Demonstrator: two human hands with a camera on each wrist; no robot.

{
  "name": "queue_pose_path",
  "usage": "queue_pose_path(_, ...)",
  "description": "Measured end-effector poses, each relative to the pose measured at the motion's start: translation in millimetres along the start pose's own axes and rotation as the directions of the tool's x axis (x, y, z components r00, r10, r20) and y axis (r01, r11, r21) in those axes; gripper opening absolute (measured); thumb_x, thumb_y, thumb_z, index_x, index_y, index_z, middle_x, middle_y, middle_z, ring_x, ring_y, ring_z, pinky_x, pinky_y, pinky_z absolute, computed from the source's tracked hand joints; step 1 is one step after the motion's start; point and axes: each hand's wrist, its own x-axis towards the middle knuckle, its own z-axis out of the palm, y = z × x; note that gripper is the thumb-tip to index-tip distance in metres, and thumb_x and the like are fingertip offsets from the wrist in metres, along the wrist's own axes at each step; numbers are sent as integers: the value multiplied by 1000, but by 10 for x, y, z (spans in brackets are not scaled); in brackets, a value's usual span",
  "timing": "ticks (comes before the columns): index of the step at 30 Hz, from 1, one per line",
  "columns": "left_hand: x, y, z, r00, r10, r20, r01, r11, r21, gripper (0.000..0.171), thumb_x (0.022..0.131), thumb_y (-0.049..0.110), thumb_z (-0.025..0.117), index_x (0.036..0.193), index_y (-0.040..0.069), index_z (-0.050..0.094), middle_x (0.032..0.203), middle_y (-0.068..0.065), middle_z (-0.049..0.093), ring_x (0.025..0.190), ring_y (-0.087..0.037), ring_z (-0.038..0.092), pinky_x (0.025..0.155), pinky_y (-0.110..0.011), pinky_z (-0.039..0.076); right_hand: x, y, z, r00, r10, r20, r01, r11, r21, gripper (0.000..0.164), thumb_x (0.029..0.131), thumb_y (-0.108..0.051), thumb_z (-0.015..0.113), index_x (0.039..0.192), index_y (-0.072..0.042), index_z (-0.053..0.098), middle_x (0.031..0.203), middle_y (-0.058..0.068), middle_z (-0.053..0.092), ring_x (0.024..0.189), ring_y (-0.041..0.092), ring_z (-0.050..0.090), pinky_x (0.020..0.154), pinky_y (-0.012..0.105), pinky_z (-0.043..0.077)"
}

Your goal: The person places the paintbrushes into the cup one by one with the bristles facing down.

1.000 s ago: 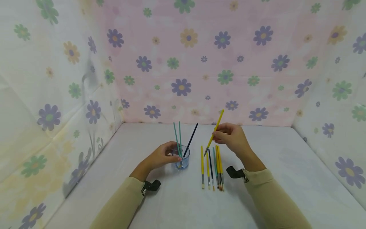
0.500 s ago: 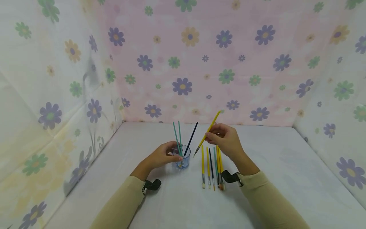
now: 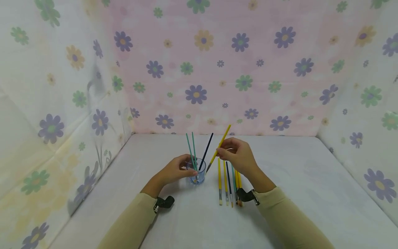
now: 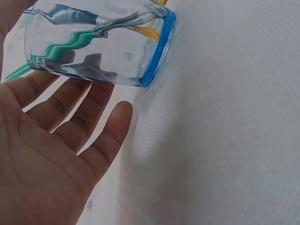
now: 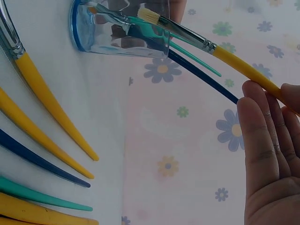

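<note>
My left hand (image 3: 172, 171) holds a clear glass (image 3: 201, 177) with a blue base, thumb in front and fingers behind. Two teal paintbrushes (image 3: 193, 145) and a dark blue paintbrush (image 3: 207, 148) lean in it, bristles down. Between thumb and fingers, my right hand (image 3: 242, 157) pinches a yellow paintbrush (image 3: 223, 139). That brush tilts with its handle up to the right, and its pale bristles (image 5: 148, 15) hang beside the glass's right rim. In the right wrist view the bristles overlap the glass wall; whether they touch it I cannot tell.
Right of the glass, several paintbrushes lie side by side on the white table (image 3: 192, 221): yellow ones (image 3: 220, 178), a dark blue one (image 3: 229, 176) and a teal one (image 5: 42, 193). My right wrist partly covers the rightmost ones. Flowered cloth (image 3: 174, 103) walls the back and sides.
My right hand has moved left and slightly down with the yellow paintbrush, from above the row of brushes to the glass's right rim. The left hand stays on the glass.
</note>
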Motion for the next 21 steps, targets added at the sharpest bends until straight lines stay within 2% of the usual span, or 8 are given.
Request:
queue_pose_path(3,-9,3,-3,1000,-7,-3,7,1000,-1,68,90,35,81,143,4,52,127,-7,66,121,-25,62,110,-49,49,0,16,22,1000,2,7,-2,1000,-4,21,96,-21,75,110,-6,68,103,12,74,89,23,77,83,47,63)
queue_pose_path(9,-10,12,5,1000,-9,0,9,1000,-13,68,90,35,81,144,4,53,128,-6,65,123,-25,61,110,-50,49,-4,54,63,999,10,31,-9,999,-31,20,97,-20,75,111,-7,68,104,10,74,89,22,77,79,36,64)
queue_pose_path(15,-13,31,12,1000,3,2,-3,1000,1,65,92,31,80,143,3,52,127,-8,66,120,-26,62,108,-50,50,-15,84,111,998,36,43,-34,998,-50,25,97,-20,75,115,-5,68,106,9,74,92,24,77,81,39,64)
queue_pose_path(21,-8,16,-1,1000,0,1,0,1000,9,64,91,32,80,142,4,53,124,-6,66,117,-24,62,107,-48,50,-9,134,169,998,46,53,-42,997,-67,21,96,-22,76,111,-9,69,105,7,74,89,21,77,79,36,64)
